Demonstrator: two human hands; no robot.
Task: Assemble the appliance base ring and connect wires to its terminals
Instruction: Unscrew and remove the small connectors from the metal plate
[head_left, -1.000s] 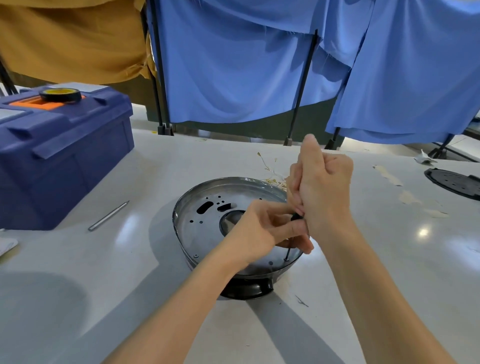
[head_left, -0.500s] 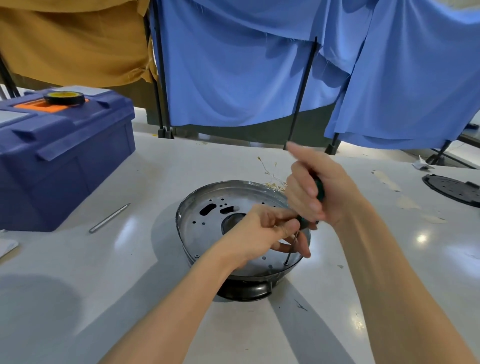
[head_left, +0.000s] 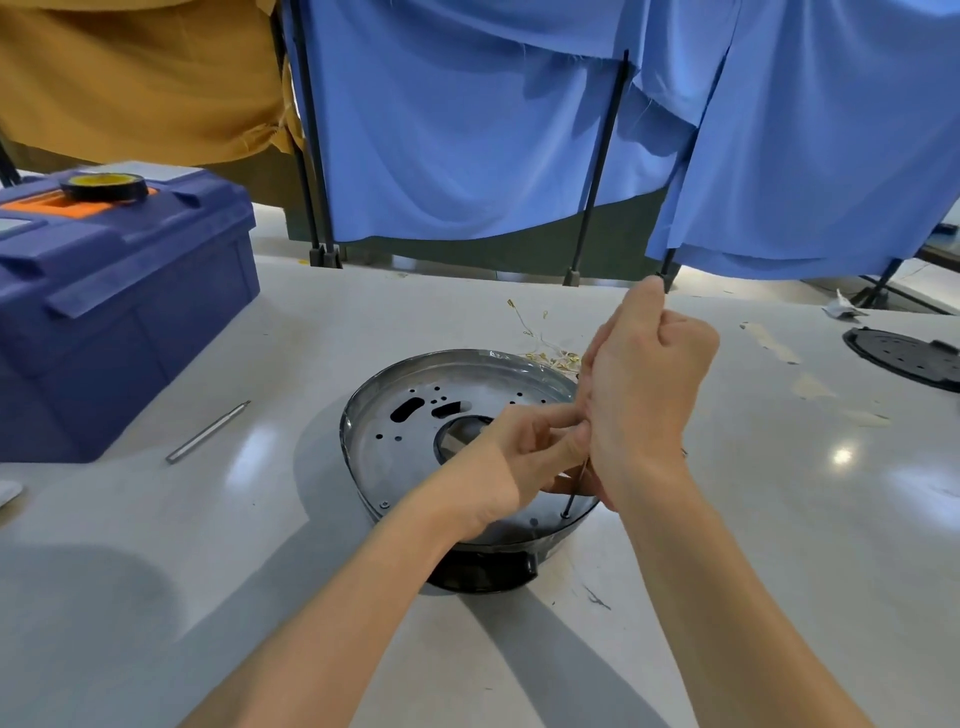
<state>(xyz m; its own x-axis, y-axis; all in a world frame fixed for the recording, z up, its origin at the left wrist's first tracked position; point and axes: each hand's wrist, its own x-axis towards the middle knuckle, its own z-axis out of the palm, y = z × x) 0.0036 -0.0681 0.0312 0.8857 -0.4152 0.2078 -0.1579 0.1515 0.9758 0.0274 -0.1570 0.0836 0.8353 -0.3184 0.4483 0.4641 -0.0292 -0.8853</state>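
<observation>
**Fastening at the base ring: screwdriver held in both hands**

The base ring (head_left: 410, 431), a shallow metal dish on a black foot, stands at the centre of the frame on the white surface (head_left: 779, 519). A screwdriver (head_left: 574, 493) is gripped by the right hand (head_left: 644, 384), whose fingers are curled round the hidden handle. The thin, tilted shaft is set at a hole near the ring's lower right rim and is pinched by the curled fingers of the left hand (head_left: 519, 457). Thin wires (head_left: 540, 343) lie just behind the ring. A blue toolbox (head_left: 104, 312) is noted at the left edge, with a metal rod (head_left: 208, 432) near it.
</observation>
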